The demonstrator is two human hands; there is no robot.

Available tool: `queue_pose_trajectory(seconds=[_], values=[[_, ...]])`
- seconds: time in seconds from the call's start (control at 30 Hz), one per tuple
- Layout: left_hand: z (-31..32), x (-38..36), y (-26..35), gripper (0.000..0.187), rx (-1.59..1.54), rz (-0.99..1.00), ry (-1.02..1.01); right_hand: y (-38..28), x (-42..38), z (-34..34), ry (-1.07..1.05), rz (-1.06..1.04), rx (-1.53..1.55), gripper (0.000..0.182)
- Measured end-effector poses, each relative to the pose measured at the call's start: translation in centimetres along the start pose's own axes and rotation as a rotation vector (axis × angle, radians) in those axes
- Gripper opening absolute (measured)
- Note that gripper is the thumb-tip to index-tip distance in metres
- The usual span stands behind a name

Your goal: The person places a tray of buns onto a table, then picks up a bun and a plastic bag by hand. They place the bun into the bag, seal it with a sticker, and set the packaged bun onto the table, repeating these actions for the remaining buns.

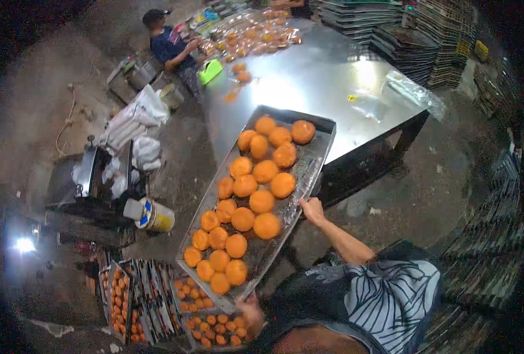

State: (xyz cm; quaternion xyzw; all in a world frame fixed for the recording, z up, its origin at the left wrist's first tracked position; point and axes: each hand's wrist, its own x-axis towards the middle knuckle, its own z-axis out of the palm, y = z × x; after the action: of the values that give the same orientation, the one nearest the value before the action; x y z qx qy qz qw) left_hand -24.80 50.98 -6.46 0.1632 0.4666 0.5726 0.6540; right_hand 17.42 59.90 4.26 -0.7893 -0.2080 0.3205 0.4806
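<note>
Now tray between both fingers

Small bakery workshop w/ bare concrete floor: big steel worktable, stacked dark metal baking trays, long tray of round orange buns, packed buns.

Buns orange-gold; tray dark grey metal (worn, shiny patches); table silver, glare spots; shirt black with white-grey stripes; tape dispenser lime green; tub yellow, blue-white label; co-worker's shirt navy.
</note>
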Motion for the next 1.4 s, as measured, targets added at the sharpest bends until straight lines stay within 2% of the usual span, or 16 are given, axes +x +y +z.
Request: queue_pose_trajectory(seconds=[0.1, 0.17, 0.2, 0.23, 0.27, 0.33, 0.53, 0.73, 0.87, 0.93, 1.0, 1.03, 1.07, 1.13, 1.27, 1.4], values=[[5.2, 2.8, -4.1, 0.036, 0.269, 0.266, -0.243, -0.5, 8.0, -3.4, 0.003, -0.154, -0.329, 0.049], [13.5, 3.0, -4.5, 0.035, -0.030, 0.204, -0.033, -1.9, 12.8, -4.7, 0.063, -0.166, -0.402, 0.046], [19.2, 1.0, -3.2, 0.047, 0.187, 0.264, 0.054, -1.5, 15.3, -4.7, 0.090, -0.173, -0.440, 0.044], [19.8, 2.4, -3.4, 0.050, -0.024, 0.035, 0.192, -0.4, 18.8, -4.6, 0.063, -0.265, -0.531, 0.038], [21.2, 3.9, -2.9, 0.054, -0.230, -0.202, 0.332, -4.3, 18.0, -6.3, 0.112, -0.104, -0.422, 0.033], [24.2, 4.9, -3.1, 0.059, 0.047, -0.136, 0.271, -2.8, 25.0, -5.3, 0.031, -0.226, -0.489, 0.035], [36.9, 7.3, -3.4, 0.055, 0.176, -0.076, 0.264, -9.0, 30.9, -9.4, -0.019, -0.101, -0.389, 0.044], [40.7, 16.3, -6.6, 0.052, 0.109, -0.062, 0.217, -5.6, 41.2, -10.9, -0.001, -0.705, -0.839, 0.021], [42.9, 21.1, -6.9, 0.048, 0.228, -0.126, 0.199, -2.2, 46.8, -11.3, -0.082, -0.402, -0.472, 0.014], [44.2, 22.2, -6.7, 0.044, 0.282, -0.139, 0.160, -1.3, 46.0, -12.9, 0.149, -0.763, -0.697, 0.014], [45.8, 22.7, -6.5, 0.041, 0.314, -0.151, 0.131, -1.9, 45.7, -14.5, -0.056, -0.452, -0.637, 0.024], [46.8, 22.7, -6.0, 0.038, 0.352, -0.179, 0.127, -5.0, 42.6, -16.7, -0.216, 0.130, 0.136, 0.034], [47.5, 22.4, -6.2, 0.035, 0.382, -0.206, 0.124, -5.7, 41.9, -18.1, -0.219, 0.180, 0.110, 0.040], [47.6, 22.3, -7.2, 0.033, 0.353, -0.200, 0.114, -5.3, 41.3, -21.5, -0.183, -0.219, -0.326, 0.043], [53.5, 15.9, -10.4, 0.034, 0.392, 0.061, 0.222, -5.8, 37.5, -30.3, 0.218, -0.184, -0.877, 0.047], [62.5, 10.6, -17.9, 0.040, 0.576, 0.046, -0.067, -2.1, 38.8, -31.9, 0.203, -0.096, -0.883, 0.040]])
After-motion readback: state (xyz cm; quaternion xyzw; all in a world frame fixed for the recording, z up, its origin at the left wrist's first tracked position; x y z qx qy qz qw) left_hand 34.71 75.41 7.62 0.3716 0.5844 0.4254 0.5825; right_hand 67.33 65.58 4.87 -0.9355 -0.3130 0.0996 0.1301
